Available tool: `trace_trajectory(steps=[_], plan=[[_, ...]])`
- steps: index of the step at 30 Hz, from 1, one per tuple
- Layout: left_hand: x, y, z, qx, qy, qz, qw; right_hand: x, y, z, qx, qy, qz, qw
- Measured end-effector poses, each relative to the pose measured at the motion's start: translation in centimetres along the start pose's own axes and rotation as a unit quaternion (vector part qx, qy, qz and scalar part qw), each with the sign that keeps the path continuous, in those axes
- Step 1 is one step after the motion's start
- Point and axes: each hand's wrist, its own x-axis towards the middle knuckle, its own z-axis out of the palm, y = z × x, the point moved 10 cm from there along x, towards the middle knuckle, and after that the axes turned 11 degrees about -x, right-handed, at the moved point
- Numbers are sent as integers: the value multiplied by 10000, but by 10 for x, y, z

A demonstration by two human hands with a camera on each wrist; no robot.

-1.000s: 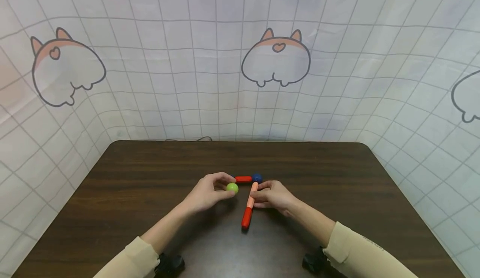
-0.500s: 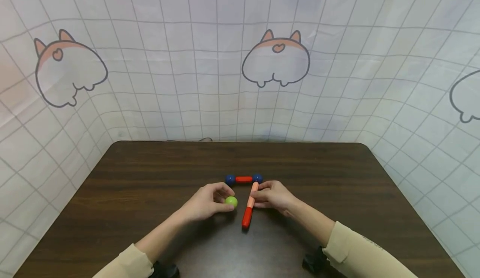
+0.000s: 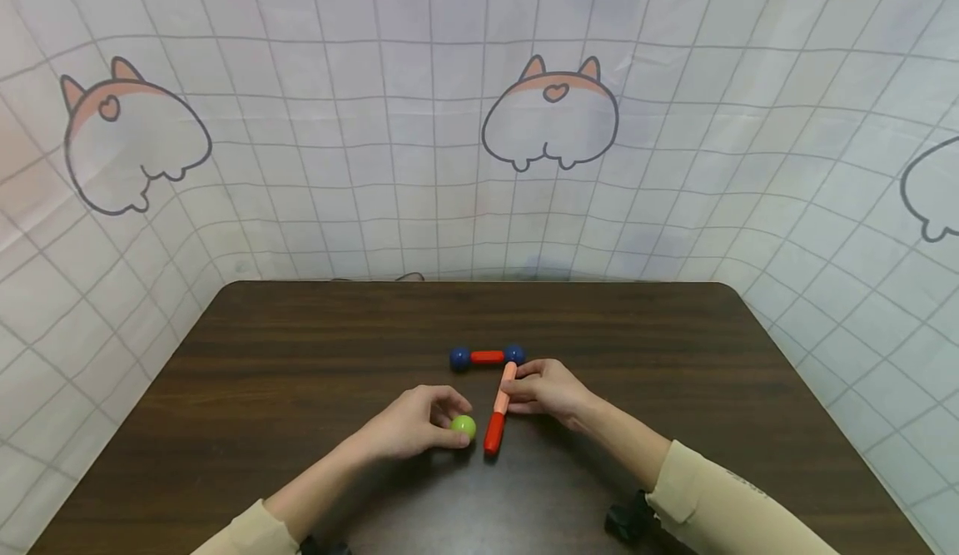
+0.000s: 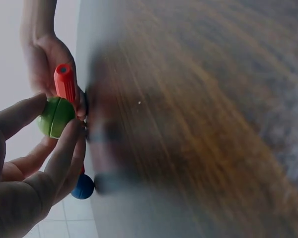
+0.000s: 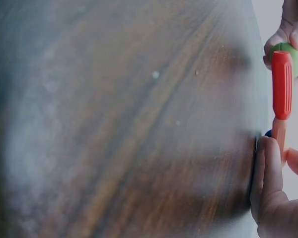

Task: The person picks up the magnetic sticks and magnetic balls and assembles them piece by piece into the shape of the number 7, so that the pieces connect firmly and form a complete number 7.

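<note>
My left hand (image 3: 408, 428) pinches a shiny lime-green ball (image 3: 464, 428) between thumb and fingers; a seam runs round the ball (image 4: 56, 117) in the left wrist view. With thumb and fingers, my right hand (image 3: 550, 393) holds a peach-coloured rod (image 3: 506, 382). A red ribbed rod (image 3: 494, 433) joins its near end in line, and the ball is just left of that rod's free tip, apart from it in the head view. The peach rod's far end meets or nearly meets a dark blue ball (image 3: 514, 355); contact is unclear.
Behind the hands, a short red rod (image 3: 487, 357) lies crosswise between the right blue ball and a second blue ball (image 3: 460, 359). Everything is on a dark wood-grain table (image 3: 300, 330), backed by a white gridded curtain (image 3: 337, 164). A thin cable (image 3: 409, 276) shows at the rear edge.
My left hand has drawn the green ball toward me, from beside the crosswise rod to beside the red rod's near end, uncovering the left blue ball. My right hand stays put.
</note>
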Motion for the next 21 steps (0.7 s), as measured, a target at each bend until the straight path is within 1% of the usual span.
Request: trace_trajectory(steps=[7, 14, 18, 21], plan=[[-5, -2, 7, -138, -111, -93, 9998, 0, 0, 1, -4, -8, 31, 10000], [-10, -5, 11, -313, -178, -116, 9993, 0, 1, 1, 36, -27, 16, 10000], [-11, -7, 13, -396, -164, -206, 9989, 2, 2, 0, 44, -26, 24, 10000], [-13, -8, 17, -475, -213, -279, 9983, 2, 2, 0, 23, -5, 75, 10000]])
